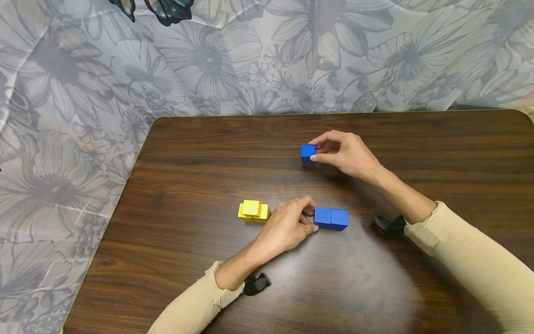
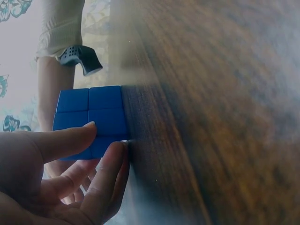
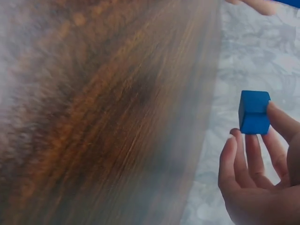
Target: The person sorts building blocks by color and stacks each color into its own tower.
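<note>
Two blue blocks [image 1: 331, 218] show side by side from above in the head view. The left wrist view reveals a blue block stack [image 2: 107, 121], at least two high. My left hand [image 1: 285, 225] holds the left end of this stack, thumb on one side and fingers on the other. Farther back, my right hand [image 1: 350, 153] pinches a single blue cube [image 1: 308, 152] between thumb and fingers. That cube [image 3: 254, 113] appears raised off the table in the right wrist view.
Just left of my left hand sits a yellow block pile [image 1: 251, 211], one block resting on others. The dark wooden table [image 1: 187, 185] ends at the back against a flower-patterned cloth [image 1: 208, 60]. Black wrist devices [image 1: 256, 284] sit by both sleeves.
</note>
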`<state>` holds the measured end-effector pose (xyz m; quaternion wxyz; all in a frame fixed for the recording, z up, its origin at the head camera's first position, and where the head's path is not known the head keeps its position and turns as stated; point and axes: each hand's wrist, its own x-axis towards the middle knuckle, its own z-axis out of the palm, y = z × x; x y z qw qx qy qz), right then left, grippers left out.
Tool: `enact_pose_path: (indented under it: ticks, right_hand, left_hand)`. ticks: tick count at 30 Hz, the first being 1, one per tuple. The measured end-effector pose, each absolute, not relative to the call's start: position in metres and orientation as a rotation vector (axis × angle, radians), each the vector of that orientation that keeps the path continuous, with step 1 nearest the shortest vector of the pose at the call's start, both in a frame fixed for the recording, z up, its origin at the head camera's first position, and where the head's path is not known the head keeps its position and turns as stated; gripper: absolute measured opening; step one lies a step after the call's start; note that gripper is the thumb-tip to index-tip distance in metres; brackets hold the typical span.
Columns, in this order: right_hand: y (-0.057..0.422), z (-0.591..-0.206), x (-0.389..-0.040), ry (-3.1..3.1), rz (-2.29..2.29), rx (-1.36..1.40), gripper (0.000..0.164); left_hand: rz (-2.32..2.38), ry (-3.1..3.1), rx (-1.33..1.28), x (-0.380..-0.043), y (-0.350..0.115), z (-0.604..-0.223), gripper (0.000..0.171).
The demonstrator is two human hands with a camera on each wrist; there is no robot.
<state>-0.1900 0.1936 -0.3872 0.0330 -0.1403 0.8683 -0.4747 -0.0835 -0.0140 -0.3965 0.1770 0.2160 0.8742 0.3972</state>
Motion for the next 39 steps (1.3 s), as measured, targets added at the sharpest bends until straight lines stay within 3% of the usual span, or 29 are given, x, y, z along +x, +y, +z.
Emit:
enact_pose_path:
  ticks: [39]
  right_hand:
    - [0.222,-0.363,-0.113,2.57,-1.588,-0.488,0.032]
  left_hand:
    - [1.133,2.472,0.591,-0.082,-0.013,-0.397,0.029]
